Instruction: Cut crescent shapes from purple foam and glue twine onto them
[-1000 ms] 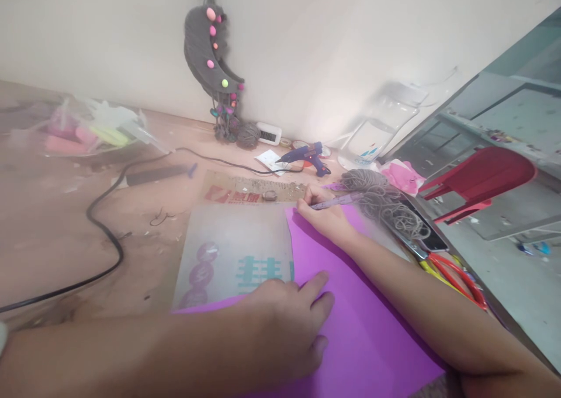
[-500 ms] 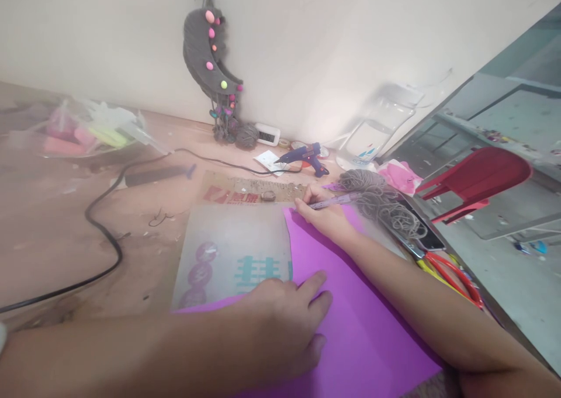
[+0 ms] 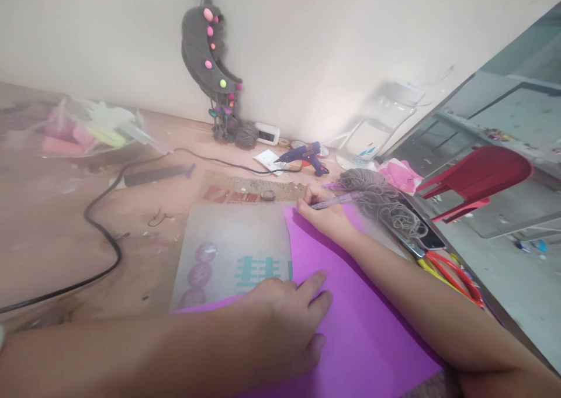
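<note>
Across the lower middle lies a sheet of purple paper [image 3: 372, 316], its left edge cut away in a curve. My left hand [image 3: 293, 316] rests on it with fingers spread, pressing it flat. At the sheet's far edge my right hand [image 3: 322, 211] is closed around a pen [image 3: 335, 200], whose tip is hidden behind the fingers. Under the purple paper is a whitish printed sheet [image 3: 236, 234] with purple circles and a teal pattern. Brown cardboard [image 3: 210, 187] shows beyond it.
A glue gun [image 3: 302, 155] with a black cord [image 3: 103, 228] lies behind my right hand. To the right are grey yarn [image 3: 372, 187], a phone [image 3: 432, 234] and red-handled scissors [image 3: 456, 275]. A clear jug [image 3: 377, 129] stands by the wall; a crescent decoration [image 3: 197, 47] hangs there.
My right hand with the pen has shifted very slightly to the right along the paper's far edge. My left hand and the purple paper stay in place.
</note>
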`<action>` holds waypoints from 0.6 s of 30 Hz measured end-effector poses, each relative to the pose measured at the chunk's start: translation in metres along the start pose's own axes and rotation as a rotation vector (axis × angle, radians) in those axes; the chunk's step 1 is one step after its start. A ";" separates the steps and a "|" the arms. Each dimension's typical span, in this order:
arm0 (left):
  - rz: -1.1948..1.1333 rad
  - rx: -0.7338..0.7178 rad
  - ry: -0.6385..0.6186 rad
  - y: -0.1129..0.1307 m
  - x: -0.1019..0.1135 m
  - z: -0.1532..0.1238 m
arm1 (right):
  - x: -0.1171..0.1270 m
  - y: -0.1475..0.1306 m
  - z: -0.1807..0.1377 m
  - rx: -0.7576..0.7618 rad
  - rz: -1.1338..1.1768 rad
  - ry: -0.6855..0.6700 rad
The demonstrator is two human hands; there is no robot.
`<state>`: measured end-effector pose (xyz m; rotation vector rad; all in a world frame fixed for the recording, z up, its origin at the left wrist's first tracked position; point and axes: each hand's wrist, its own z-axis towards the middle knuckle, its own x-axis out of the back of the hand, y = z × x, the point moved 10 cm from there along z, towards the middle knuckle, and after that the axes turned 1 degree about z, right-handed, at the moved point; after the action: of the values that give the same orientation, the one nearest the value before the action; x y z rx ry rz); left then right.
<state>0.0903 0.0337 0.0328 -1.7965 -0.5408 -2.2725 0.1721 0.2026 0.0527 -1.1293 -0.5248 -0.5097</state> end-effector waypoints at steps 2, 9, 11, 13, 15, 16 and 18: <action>0.002 0.009 -0.005 -0.001 -0.001 0.000 | 0.001 0.002 -0.001 -0.013 -0.002 0.010; -0.001 0.018 -0.058 0.000 -0.002 0.003 | 0.003 0.009 -0.004 -0.050 -0.003 -0.001; -0.001 0.024 -0.073 0.000 -0.004 0.002 | 0.005 0.009 -0.005 -0.054 0.009 0.002; 0.004 0.018 -0.070 0.000 -0.004 0.001 | 0.006 0.009 -0.006 -0.062 0.012 0.001; 0.009 0.004 -0.049 0.001 -0.002 0.001 | 0.006 0.009 -0.007 -0.070 0.012 -0.004; 0.006 0.000 -0.042 0.001 -0.001 0.001 | 0.006 0.010 -0.007 -0.074 0.013 -0.007; -0.003 0.006 -0.058 0.000 -0.002 0.002 | 0.005 0.012 -0.007 -0.084 0.015 -0.016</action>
<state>0.0926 0.0344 0.0315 -1.8652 -0.5608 -2.2242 0.1845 0.1992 0.0449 -1.2179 -0.5122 -0.5136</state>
